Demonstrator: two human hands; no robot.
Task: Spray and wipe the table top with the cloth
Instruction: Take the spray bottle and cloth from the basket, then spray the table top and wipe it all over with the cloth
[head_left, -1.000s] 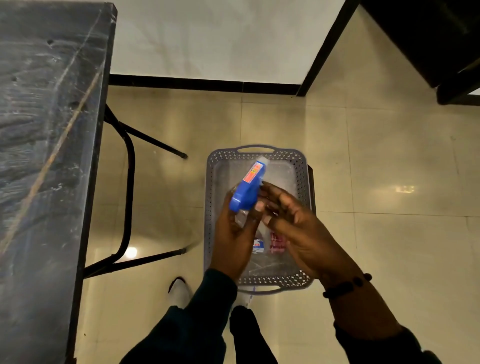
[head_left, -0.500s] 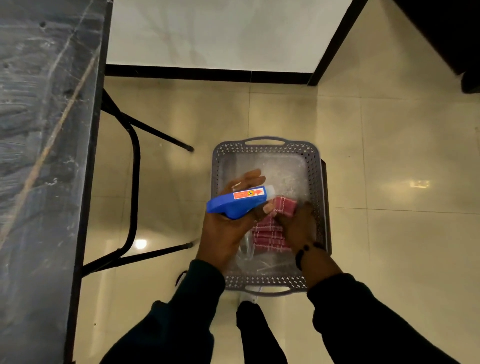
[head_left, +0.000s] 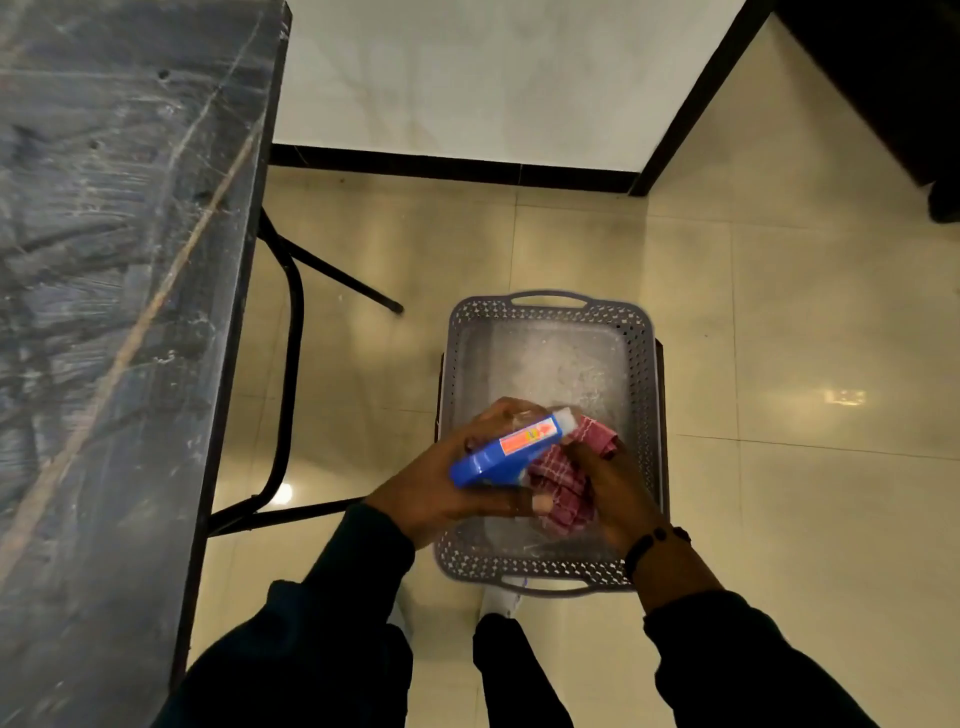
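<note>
Pale glossy floor tiles (head_left: 805, 322) fill the centre and right of the frame, with the dark streaked tabletop (head_left: 114, 260) running down the left side and its black legs (head_left: 291, 332) splayed beside it. At lower centre a grey perforated basket (head_left: 550, 306) sits just right of those legs. A second ago the right hand (head_left: 618, 499) was up at the spray bottle (head_left: 511, 452); half a second ago it had dropped onto the red checked cloth (head_left: 563, 483), and now it grips the cloth with it bunched above the basket floor. The left hand (head_left: 441, 488) holds the bottle, nozzle pointing to the upper right. Both tools look gathered, so spraying seems next. Open floor lies between basket and tabletop edge; the curved leg nearby could catch a swinging elbow.
</note>
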